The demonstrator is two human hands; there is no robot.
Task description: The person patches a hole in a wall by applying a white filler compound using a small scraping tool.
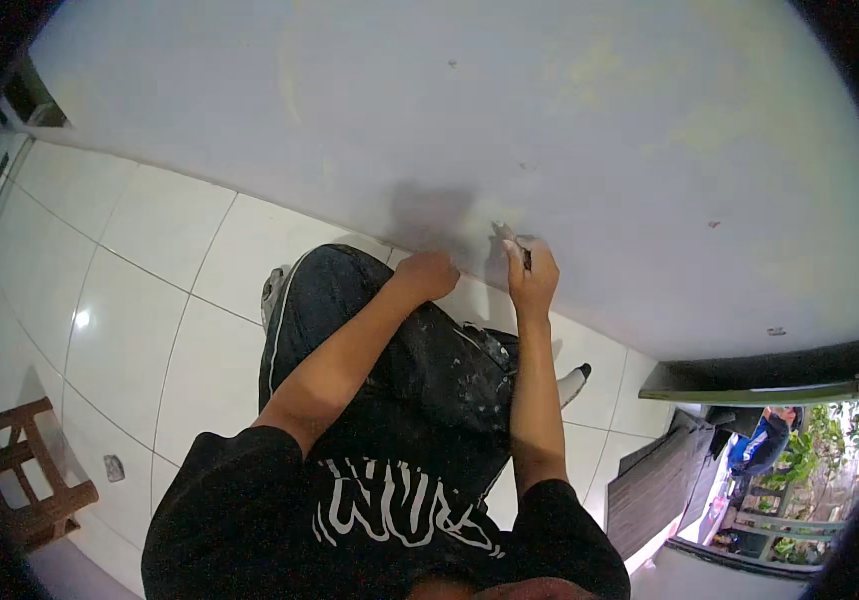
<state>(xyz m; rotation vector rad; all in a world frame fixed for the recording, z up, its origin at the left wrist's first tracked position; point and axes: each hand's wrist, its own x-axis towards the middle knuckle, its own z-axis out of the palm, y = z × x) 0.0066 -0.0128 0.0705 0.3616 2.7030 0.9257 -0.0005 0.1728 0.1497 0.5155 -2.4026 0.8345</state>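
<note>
My right hand (534,272) is closed round the dark handle of a small putty knife (504,234). Its pale-smeared blade points up and left, at the pale wall (609,140); whether it touches the surface I cannot tell. Around the tip, the wall carries a faint yellowish patch. My left hand (427,276) is closed near my bent knee, close to the wall's foot; its curled fingers hide whatever they may hold. Dark trousers (449,370) with pale smears cover my bent legs.
Small chipped marks (713,225) dot the wall. White floor tiles (134,300) spread to the left, with a brown wooden stool (34,470) and a small grey lump (114,468) on them. At the right, a person (757,445) in blue is outside an open doorway beside plants.
</note>
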